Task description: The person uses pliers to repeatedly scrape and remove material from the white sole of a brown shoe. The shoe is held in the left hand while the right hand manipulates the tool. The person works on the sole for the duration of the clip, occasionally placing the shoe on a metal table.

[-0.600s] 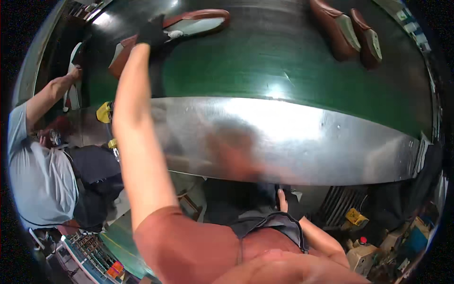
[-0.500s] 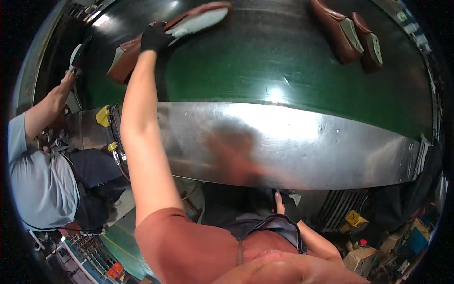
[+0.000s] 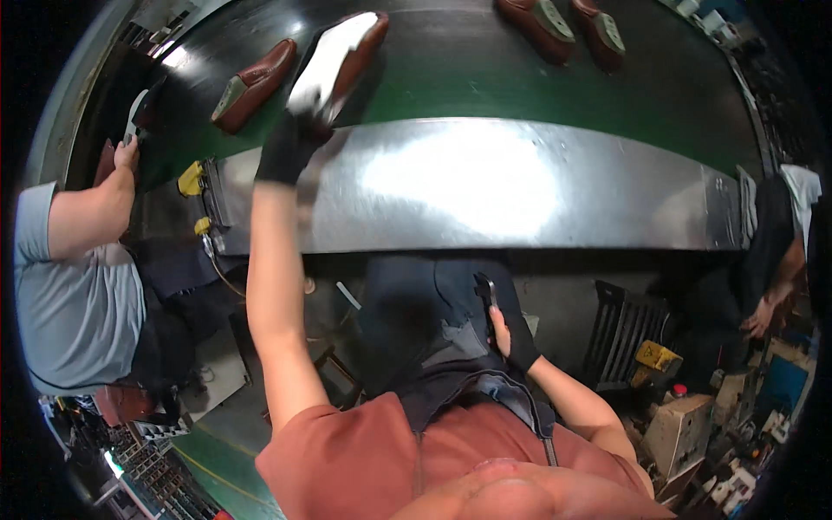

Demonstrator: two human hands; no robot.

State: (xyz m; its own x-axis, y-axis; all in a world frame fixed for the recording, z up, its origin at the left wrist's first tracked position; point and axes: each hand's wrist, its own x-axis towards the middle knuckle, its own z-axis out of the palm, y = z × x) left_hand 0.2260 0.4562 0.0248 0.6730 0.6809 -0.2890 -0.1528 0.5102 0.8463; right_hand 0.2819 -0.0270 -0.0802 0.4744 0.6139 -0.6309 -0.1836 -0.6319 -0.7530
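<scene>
In a black fingerless glove, my left hand (image 3: 293, 143) grips the heel end of a brown leather shoe (image 3: 351, 61). That shoe is tilted so its white sole shows; the fingers are partly hidden under it. Just left of it, another brown shoe (image 3: 256, 87) lies on the dark green belt (image 3: 459, 91). Low by my lap, my right hand (image 3: 513, 338), also gloved, is closed around a dark metal hand tool with a forked tip (image 3: 486, 290); its exact kind cannot be made out.
Two brown shoes (image 3: 539, 33) lie at the far right of the belt. A shiny metal ledge (image 3: 451, 186) runs along the near side. At left, a co-worker's hand (image 3: 127, 154) holds a white-soled shoe. Yellow fittings (image 3: 191, 178) sit on the ledge's left end; another person's hand (image 3: 759, 318) shows at right.
My left hand has drawn the white-soled shoe nearer, apart from the brown shoe beside it. The shoes at right appear higher in view. My right hand and its tool now show fully.
</scene>
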